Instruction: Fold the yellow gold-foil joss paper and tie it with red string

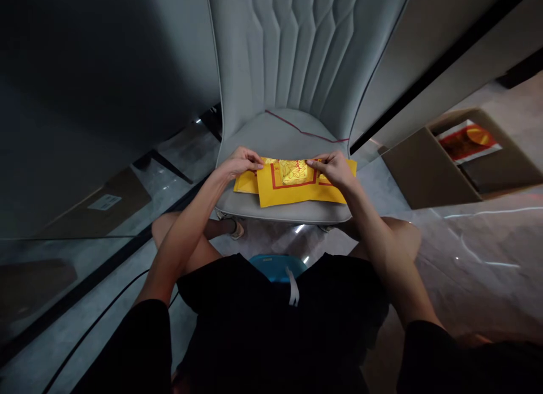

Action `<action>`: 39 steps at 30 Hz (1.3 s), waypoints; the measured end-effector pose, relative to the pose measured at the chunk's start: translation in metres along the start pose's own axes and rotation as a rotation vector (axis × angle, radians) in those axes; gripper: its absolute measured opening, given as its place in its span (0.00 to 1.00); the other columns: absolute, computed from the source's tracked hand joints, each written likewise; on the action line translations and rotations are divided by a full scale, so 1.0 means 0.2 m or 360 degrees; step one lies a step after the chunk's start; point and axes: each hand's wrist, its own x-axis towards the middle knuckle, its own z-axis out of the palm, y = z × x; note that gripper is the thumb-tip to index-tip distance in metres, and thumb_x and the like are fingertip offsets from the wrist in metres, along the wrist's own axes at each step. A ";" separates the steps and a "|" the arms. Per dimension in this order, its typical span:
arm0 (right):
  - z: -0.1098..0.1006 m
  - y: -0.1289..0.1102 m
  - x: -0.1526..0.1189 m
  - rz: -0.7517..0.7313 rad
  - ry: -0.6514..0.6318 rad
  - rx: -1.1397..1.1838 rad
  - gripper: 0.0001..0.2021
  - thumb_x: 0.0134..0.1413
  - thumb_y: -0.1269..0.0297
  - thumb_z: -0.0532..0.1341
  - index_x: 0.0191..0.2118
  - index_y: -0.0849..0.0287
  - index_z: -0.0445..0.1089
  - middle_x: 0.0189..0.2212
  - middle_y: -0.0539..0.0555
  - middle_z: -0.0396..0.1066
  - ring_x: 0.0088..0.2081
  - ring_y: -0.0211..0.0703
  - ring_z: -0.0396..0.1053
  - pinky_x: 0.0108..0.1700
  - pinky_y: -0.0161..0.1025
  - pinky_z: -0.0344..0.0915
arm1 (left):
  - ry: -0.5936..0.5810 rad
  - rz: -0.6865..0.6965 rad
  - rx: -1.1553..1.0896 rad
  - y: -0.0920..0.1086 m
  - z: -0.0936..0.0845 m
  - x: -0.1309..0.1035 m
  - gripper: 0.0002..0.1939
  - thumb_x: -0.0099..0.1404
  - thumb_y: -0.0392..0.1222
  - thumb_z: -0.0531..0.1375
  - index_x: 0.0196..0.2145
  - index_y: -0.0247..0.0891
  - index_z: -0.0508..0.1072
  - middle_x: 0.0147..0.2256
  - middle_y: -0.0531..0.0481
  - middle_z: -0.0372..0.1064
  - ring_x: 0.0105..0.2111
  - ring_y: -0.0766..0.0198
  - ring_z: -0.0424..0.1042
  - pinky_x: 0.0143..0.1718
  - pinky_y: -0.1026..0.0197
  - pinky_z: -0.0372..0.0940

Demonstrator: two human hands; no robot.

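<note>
Yellow paper [274, 195] with red borders and a shiny gold print lies folded over the front of the grey chair seat. My left hand [242, 161] pinches its upper left edge between thumb and fingers. On the right, my right hand [333, 167] grips the upper edge the same way. More yellow paper [246, 183] shows under and to the left of the folded piece. Behind the paper, a thin dark red string [301, 131] lies across the seat.
The grey chair [292, 55] faces me with its tall backrest. At right on the floor stands an open cardboard box [428, 170] holding a red and gold packet [469, 142]. A blue stool [278, 268] is beneath me. A black cable [99, 317] runs at lower left.
</note>
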 end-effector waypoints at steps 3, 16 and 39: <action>0.00 0.02 -0.01 0.0109 -0.0085 0.0132 0.27 0.39 0.35 0.76 0.25 0.58 0.78 0.23 0.53 0.75 0.26 0.40 0.68 0.28 0.37 0.67 | 0.0040 0.0028 0.0043 -0.01 -0.01 0.01 0.12 0.45 0.32 0.76 0.24 0.36 0.77 0.24 0.53 0.74 0.27 0.67 0.72 0.34 0.63 0.70; -0.02 0.04 -0.05 0.0373 -0.0329 0.0439 0.24 0.37 0.40 0.79 0.23 0.58 0.79 0.25 0.58 0.79 0.29 0.47 0.78 0.33 0.42 0.79 | -0.0139 0.0061 0.0313 0.04 -0.03 0.00 0.09 0.45 0.32 0.74 0.20 0.37 0.76 0.21 0.54 0.71 0.23 0.69 0.66 0.28 0.64 0.63; 0.14 -0.13 -0.18 -0.0214 -0.0028 -0.0379 0.23 0.62 0.45 0.59 0.22 0.54 0.59 0.19 0.46 0.52 0.25 0.37 0.53 0.31 0.38 0.53 | -0.0528 0.0338 0.0487 0.28 0.41 -0.06 0.14 0.59 0.33 0.68 0.19 0.36 0.71 0.19 0.59 0.57 0.22 0.71 0.54 0.27 0.63 0.48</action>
